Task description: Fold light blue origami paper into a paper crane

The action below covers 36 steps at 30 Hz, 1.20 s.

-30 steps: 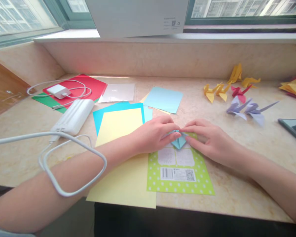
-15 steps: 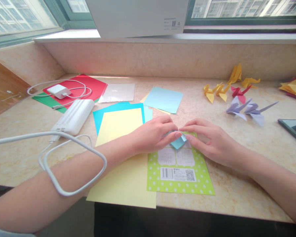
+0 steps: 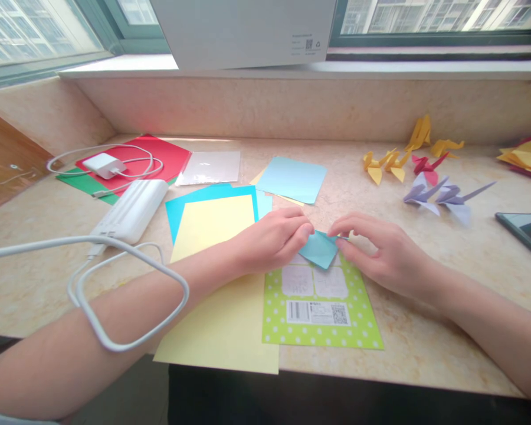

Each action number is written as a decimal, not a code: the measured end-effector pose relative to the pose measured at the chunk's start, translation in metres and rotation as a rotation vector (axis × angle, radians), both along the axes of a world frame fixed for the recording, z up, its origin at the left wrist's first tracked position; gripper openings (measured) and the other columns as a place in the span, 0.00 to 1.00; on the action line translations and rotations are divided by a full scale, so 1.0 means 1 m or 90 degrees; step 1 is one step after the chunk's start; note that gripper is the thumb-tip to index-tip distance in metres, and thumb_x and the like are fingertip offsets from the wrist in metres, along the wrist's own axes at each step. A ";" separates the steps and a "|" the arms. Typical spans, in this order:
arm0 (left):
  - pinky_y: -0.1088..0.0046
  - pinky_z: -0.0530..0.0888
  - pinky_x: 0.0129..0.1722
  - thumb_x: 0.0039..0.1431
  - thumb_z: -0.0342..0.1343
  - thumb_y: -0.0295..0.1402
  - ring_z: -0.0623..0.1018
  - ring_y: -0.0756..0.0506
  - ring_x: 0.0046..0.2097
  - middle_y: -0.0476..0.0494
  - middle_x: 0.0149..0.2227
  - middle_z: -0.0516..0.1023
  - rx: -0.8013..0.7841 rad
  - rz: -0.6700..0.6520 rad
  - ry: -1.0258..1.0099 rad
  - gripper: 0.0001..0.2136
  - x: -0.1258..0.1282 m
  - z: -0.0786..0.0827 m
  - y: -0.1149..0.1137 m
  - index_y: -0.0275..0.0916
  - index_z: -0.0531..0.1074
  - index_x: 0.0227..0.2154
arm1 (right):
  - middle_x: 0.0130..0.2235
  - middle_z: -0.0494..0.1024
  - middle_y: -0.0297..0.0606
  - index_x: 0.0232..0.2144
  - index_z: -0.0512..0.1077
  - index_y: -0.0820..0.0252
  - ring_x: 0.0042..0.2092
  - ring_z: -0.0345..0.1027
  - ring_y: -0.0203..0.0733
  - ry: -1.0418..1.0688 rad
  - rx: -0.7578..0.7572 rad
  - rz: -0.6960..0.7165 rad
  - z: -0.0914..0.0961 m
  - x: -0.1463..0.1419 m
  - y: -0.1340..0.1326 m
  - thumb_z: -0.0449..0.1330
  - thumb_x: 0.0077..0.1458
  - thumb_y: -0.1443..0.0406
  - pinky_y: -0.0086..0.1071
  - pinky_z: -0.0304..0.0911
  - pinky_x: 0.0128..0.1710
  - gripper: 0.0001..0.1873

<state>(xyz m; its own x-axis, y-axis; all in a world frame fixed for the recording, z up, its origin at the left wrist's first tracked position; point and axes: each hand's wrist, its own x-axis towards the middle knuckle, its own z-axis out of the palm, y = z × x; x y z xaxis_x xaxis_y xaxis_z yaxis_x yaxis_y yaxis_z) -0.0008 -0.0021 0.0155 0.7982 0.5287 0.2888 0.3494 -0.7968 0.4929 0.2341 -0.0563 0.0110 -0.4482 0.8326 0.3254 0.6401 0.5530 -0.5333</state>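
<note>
Holding 1 folded blue paper [image 3: 320, 251]
Left hand [image 3: 279, 239], curled closed, grips its left side; right hand [image 3: 378, 245] pinches its right corner.

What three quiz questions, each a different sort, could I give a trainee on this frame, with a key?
1. Which lies beneath the small blue paper? (a) red sheet (b) green dotted sheet (c) power bank
2. True or false: the right hand is holding the phone.
3. How many purple paper figures stand on the right?

Key: 1. b. 2. False; it is at the small blue paper. 3. Two.
</note>
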 end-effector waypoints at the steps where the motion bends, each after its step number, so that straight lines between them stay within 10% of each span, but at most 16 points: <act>1: 0.66 0.72 0.43 0.70 0.38 0.33 0.75 0.45 0.39 0.40 0.36 0.74 0.001 -0.006 0.001 0.19 0.000 0.001 0.000 0.33 0.75 0.37 | 0.41 0.79 0.35 0.40 0.73 0.54 0.42 0.74 0.42 -0.001 0.003 -0.014 0.000 0.000 0.000 0.56 0.60 0.69 0.37 0.69 0.43 0.08; 12: 0.67 0.72 0.41 0.63 0.41 0.27 0.74 0.45 0.38 0.40 0.37 0.75 0.007 -0.036 0.004 0.15 -0.003 0.003 0.003 0.33 0.74 0.38 | 0.40 0.80 0.36 0.36 0.77 0.53 0.41 0.75 0.43 -0.019 -0.003 -0.030 -0.003 0.003 0.003 0.54 0.57 0.71 0.38 0.71 0.42 0.13; 21: 0.69 0.71 0.38 0.68 0.42 0.33 0.75 0.46 0.36 0.43 0.33 0.77 0.018 -0.007 -0.015 0.14 -0.001 0.003 0.000 0.36 0.73 0.37 | 0.45 0.81 0.37 0.53 0.70 0.52 0.40 0.76 0.45 -0.013 0.016 -0.078 -0.004 0.001 0.000 0.59 0.57 0.68 0.38 0.72 0.42 0.21; 36: 0.70 0.71 0.36 0.63 0.43 0.27 0.75 0.47 0.34 0.44 0.32 0.77 0.060 0.007 -0.021 0.12 -0.002 0.001 0.001 0.36 0.72 0.36 | 0.45 0.81 0.37 0.45 0.75 0.53 0.43 0.76 0.47 -0.017 -0.028 -0.058 -0.006 0.003 0.001 0.58 0.58 0.67 0.40 0.71 0.42 0.12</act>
